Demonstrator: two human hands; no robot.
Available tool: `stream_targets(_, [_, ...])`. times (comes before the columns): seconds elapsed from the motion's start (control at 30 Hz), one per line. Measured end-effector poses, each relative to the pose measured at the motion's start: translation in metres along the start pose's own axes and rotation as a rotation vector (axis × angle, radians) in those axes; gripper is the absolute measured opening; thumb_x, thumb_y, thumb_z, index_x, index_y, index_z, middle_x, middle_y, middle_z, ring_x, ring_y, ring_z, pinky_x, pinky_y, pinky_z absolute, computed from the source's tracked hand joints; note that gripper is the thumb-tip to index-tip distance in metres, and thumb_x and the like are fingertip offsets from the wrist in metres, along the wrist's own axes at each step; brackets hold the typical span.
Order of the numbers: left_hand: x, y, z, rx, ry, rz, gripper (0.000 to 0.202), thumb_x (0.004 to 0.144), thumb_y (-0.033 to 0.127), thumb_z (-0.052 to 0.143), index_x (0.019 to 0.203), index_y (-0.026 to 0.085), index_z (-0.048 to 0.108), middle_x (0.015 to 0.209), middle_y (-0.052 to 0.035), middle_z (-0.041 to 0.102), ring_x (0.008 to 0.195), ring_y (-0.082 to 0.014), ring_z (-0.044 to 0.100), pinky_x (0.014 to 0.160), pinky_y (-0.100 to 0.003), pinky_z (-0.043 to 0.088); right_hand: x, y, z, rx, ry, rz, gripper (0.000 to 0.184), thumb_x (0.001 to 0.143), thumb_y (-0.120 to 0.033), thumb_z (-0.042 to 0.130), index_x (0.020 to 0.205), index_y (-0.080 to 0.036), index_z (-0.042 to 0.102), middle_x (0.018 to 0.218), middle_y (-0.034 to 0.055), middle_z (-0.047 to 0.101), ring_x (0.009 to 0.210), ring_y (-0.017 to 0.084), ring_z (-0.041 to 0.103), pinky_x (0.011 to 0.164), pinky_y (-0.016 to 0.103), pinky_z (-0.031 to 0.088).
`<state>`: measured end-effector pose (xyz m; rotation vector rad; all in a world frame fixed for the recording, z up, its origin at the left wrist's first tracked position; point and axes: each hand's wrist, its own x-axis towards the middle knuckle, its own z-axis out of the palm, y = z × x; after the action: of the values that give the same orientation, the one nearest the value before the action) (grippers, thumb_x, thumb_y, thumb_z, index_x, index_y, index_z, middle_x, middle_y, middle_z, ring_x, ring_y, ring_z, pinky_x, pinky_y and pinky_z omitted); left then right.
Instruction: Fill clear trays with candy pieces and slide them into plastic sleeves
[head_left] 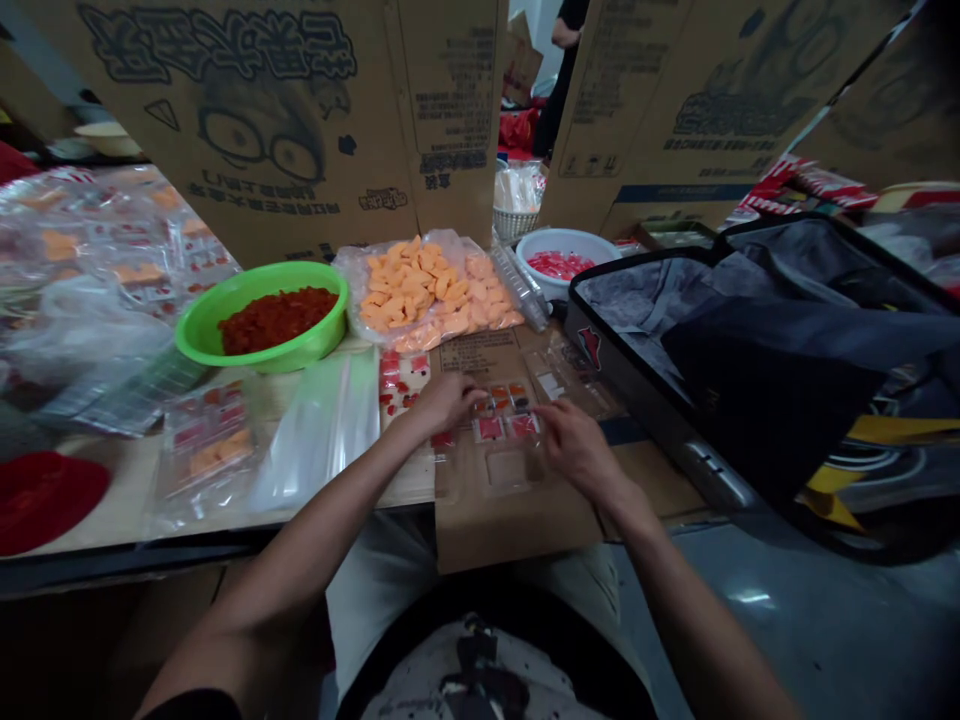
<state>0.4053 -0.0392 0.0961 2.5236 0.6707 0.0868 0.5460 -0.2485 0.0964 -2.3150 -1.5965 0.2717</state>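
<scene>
A clear plastic compartment tray (514, 468) lies on a flat piece of brown cardboard (517, 535) in front of me. Small red packets (490, 429) fill its middle row, and orange and dark pieces sit in the upper row. The large lower compartment looks bare. My left hand (448, 402) is at the tray's upper left, its fingers pinched together; what they hold is too small to make out. At the tray's right edge, my right hand (579, 448) has curled fingers gripping the rim. Red packets and small pieces (401, 380) lie just left of the cardboard.
Behind stand a green basin (262, 345) of dark red pieces, a bag of orange pieces (431, 290) and a white basin (566, 245) of red packets. Clear plastic sleeves (322, 430) lie left. An open suitcase (675, 400) borders the right; cardboard panels (300, 120) rise behind.
</scene>
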Motion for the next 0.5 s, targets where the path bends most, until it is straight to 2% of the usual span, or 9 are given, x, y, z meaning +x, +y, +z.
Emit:
stream_targets(0.1, [-0.033, -0.005, -0.017, -0.1, 0.158, -0.063, 0.029, 0.094, 0.037, 0.052, 0.091, 0.017, 0.073, 0.083, -0.0044, 0.071, 0.076, -0.0177, 0.061, 0.069, -0.026, 0.043, -0.013, 0.025, -0.006, -0.028, 0.064, 0.096, 0.043, 0.088, -0.007, 0.042, 0.122, -0.014, 0.067, 0.11, 0.0131, 0.066, 0.1, 0.023, 0.063, 0.091, 0.033, 0.048])
stream_targets(0.2, [-0.084, -0.006, -0.016, -0.12, 0.205, -0.031, 0.028, 0.092, 0.043, 0.057, 0.099, 0.019, 0.07, 0.089, -0.0043, 0.067, 0.08, -0.0185, 0.059, 0.075, -0.028, 0.046, -0.035, 0.027, 0.001, -0.022, 0.029, 0.094, 0.045, 0.086, -0.007, 0.043, 0.124, -0.016, 0.066, 0.114, 0.0133, 0.065, 0.103, 0.023, 0.063, 0.092, 0.032, 0.049])
stream_targets(0.27, [-0.119, -0.002, -0.002, -0.091, 0.178, 0.039, 0.038, 0.089, 0.047, 0.063, 0.117, 0.021, 0.066, 0.103, -0.0074, 0.063, 0.092, -0.0219, 0.059, 0.083, -0.032, 0.049, -0.047, 0.014, 0.012, -0.018, 0.023, 0.042, 0.047, 0.088, -0.009, 0.042, 0.129, -0.016, 0.063, 0.13, 0.0157, 0.06, 0.117, 0.025, 0.058, 0.098, 0.035, 0.048])
stream_targets(0.37, [-0.154, 0.008, 0.031, 0.021, 0.127, 0.099, 0.061, 0.089, 0.048, 0.064, 0.142, 0.021, 0.051, 0.119, -0.014, 0.057, 0.109, -0.0283, 0.055, 0.094, -0.041, 0.048, -0.055, -0.011, 0.029, -0.078, 0.031, -0.049, 0.052, 0.094, -0.018, 0.042, 0.146, -0.018, 0.05, 0.156, 0.0165, 0.039, 0.143, 0.031, 0.036, 0.111, 0.048, 0.038])
stream_targets(0.43, [-0.16, 0.015, 0.051, 0.097, 0.107, 0.087, 0.062, 0.092, 0.044, 0.06, 0.148, 0.02, 0.044, 0.122, -0.0164, 0.055, 0.111, -0.0306, 0.054, 0.097, -0.046, 0.047, -0.054, -0.023, 0.039, -0.132, 0.007, -0.083, 0.057, 0.097, -0.026, 0.043, 0.154, -0.02, 0.04, 0.164, 0.0149, 0.026, 0.151, 0.035, 0.021, 0.114, 0.056, 0.031])
stream_targets(0.5, [-0.156, 0.018, 0.062, 0.139, 0.098, 0.064, 0.058, 0.096, 0.04, 0.055, 0.149, 0.02, 0.042, 0.122, -0.0165, 0.055, 0.111, -0.0313, 0.054, 0.097, -0.048, 0.046, -0.05, -0.028, 0.046, -0.169, -0.027, -0.094, 0.06, 0.098, -0.031, 0.043, 0.156, -0.021, 0.035, 0.166, 0.0143, 0.022, 0.152, 0.036, 0.015, 0.115, 0.058, 0.028])
